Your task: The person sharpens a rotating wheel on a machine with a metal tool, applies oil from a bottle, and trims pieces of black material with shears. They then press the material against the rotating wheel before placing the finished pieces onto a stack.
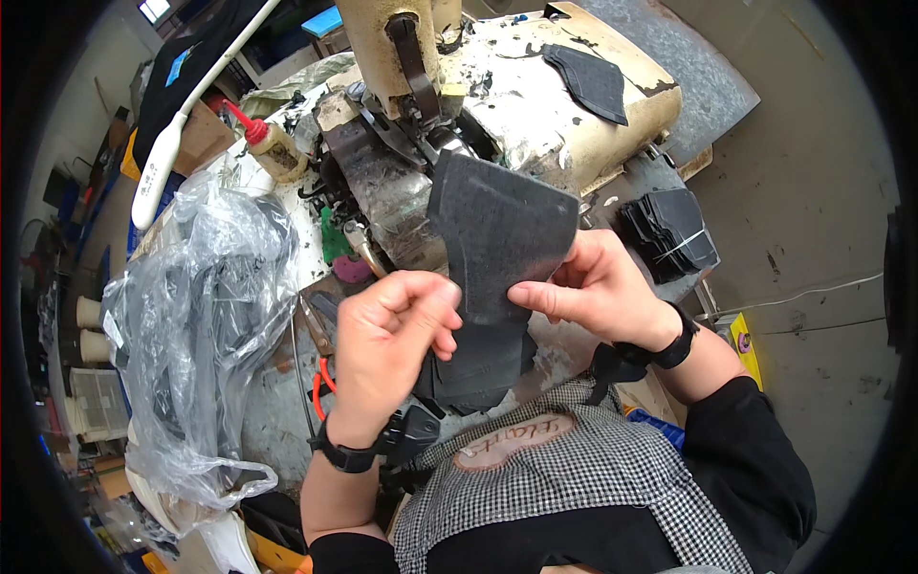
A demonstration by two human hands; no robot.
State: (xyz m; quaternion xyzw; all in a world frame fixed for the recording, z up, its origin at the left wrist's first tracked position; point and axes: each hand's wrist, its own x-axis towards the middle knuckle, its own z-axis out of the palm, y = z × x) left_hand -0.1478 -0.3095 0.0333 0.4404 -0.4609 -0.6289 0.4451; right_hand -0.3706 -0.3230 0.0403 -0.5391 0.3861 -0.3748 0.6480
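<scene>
A dark, flat piece of leather-like material [512, 225] with a curved outline is held up in front of the machine. My right hand [598, 292] grips its right edge, thumb on top and fingers behind. At the piece's left edge my left hand [387, 325] is closed, thumb against curled fingers; anything pinched there is hidden. Below the held piece, more dark pieces [483, 368] lie close to my apron. Just beyond is the cream machine [378, 57], with a metal guide plate [402, 206] and dark scraps around its working area.
One dark cut piece [588, 81] lies on the machine bed. To the right sits a tied stack of dark pieces [669, 230]. Crumpled clear plastic [206, 316] covers the left side. A red-tipped bottle [273, 148], a white lamp arm [163, 167] and orange-handled tool [320, 387] are nearby.
</scene>
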